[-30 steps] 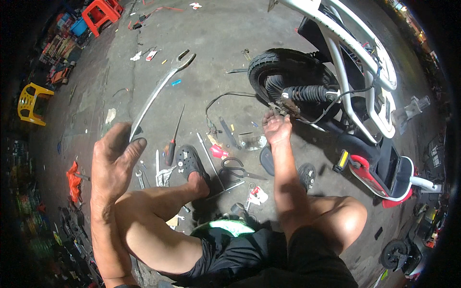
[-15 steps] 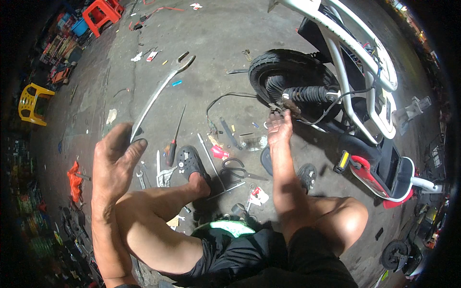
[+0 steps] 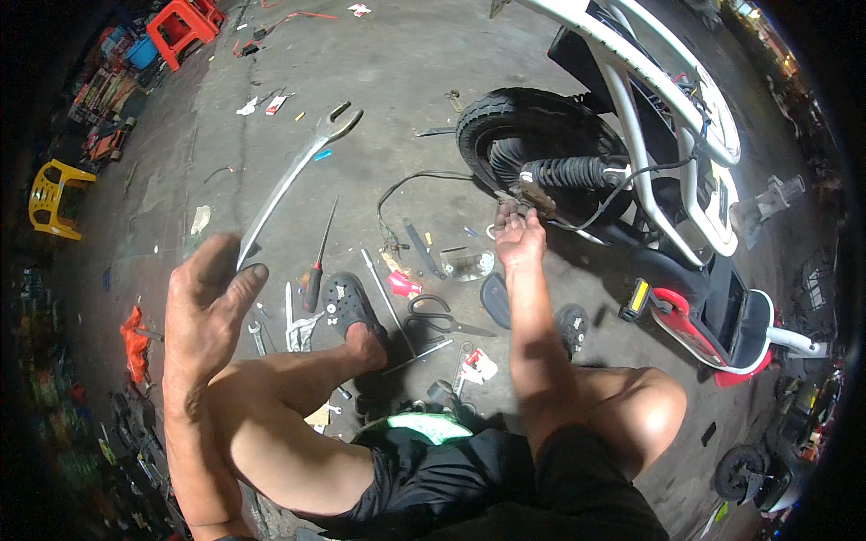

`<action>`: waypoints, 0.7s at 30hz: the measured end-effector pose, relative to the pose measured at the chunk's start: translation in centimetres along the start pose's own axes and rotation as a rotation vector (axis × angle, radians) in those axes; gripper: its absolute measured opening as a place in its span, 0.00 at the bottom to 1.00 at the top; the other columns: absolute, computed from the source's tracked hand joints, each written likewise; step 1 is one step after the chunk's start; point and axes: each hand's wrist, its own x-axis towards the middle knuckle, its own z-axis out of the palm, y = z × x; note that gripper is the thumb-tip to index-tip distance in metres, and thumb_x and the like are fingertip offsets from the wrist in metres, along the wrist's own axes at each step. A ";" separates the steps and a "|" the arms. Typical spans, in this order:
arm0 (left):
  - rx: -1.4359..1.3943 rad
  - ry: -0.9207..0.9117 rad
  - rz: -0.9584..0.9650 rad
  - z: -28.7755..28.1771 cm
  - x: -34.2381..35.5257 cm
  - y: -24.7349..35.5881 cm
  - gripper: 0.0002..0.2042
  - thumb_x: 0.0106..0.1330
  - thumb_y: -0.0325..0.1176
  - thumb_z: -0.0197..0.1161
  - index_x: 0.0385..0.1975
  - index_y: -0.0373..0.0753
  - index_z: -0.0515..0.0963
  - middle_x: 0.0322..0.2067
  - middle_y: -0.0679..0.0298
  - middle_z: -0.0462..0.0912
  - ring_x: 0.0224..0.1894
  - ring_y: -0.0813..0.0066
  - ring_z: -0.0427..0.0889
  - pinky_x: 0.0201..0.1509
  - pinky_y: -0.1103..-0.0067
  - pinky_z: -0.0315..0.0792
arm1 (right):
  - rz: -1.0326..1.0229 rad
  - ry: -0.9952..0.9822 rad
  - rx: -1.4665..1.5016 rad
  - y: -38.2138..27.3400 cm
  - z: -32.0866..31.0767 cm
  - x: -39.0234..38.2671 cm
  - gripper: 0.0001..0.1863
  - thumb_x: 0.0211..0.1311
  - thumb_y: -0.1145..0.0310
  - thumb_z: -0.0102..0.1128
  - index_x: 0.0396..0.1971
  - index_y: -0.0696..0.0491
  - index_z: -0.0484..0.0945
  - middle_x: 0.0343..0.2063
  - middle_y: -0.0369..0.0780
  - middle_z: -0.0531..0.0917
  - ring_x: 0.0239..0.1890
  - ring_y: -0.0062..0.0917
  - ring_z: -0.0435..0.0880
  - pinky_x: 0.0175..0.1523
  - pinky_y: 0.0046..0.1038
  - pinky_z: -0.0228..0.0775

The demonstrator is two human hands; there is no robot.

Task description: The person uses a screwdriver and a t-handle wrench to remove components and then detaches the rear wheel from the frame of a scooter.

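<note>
My left hand [image 3: 212,298] is closed around the lower end of a long silver wrench [image 3: 280,194]. The wrench rises away from me, its open forked jaw at the far end. My right hand [image 3: 521,242] is palm up, with its bent fingers at a rusty metal part [image 3: 539,198] beside the wheel hub. The exact grip of the fingertips is partly hidden by that part. Behind it are a black tyre [image 3: 505,113] and a black coil-spring shock absorber [image 3: 568,174] on a scooter with a white frame [image 3: 622,117], which lies on its side. A dark cable [image 3: 419,176] trails from the wheel.
Between my feet and the wheel lie a screwdriver [image 3: 313,284], scissors [image 3: 456,326], a long metal rod [image 3: 388,293], a small wrench [image 3: 258,337] and white gloves [image 3: 302,334]. Red [image 3: 185,32] and yellow [image 3: 50,198] plastic stools stand at the left. A red-and-white scooter section [image 3: 686,320] lies at the right.
The whole view has shifted slightly, so things appear a little further left. My left hand still holds the wrench. My right hand stays at the rusty part, which has tilted a little.
</note>
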 end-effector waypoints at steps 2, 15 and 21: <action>0.005 0.010 0.013 0.0 0.0 0.0 0.13 0.63 0.27 0.66 0.43 0.28 0.75 0.33 0.66 0.77 0.37 0.81 0.73 0.43 0.82 0.70 | -0.070 0.000 -0.163 0.3 -0.3 0.2 0.34 0.66 0.43 0.54 0.58 0.58 0.65 0.56 0.45 0.72 0.53 0.33 0.73 0.53 0.37 0.68; -0.036 0.007 0.002 -0.1 0.3 -0.8 0.13 0.64 0.29 0.67 0.42 0.29 0.75 0.34 0.67 0.77 0.38 0.82 0.71 0.43 0.82 0.68 | 0.151 -0.001 0.255 -0.3 -0.7 0.1 0.20 0.70 0.54 0.50 0.53 0.53 0.67 0.46 0.40 0.74 0.49 0.32 0.76 0.55 0.37 0.70; -0.037 0.023 0.010 0.0 0.3 -0.7 0.13 0.64 0.29 0.67 0.42 0.29 0.74 0.34 0.68 0.76 0.38 0.81 0.71 0.43 0.82 0.69 | 0.014 0.103 -0.014 -0.8 -0.2 -0.2 0.20 0.71 0.54 0.51 0.50 0.55 0.69 0.48 0.40 0.75 0.50 0.32 0.75 0.54 0.35 0.72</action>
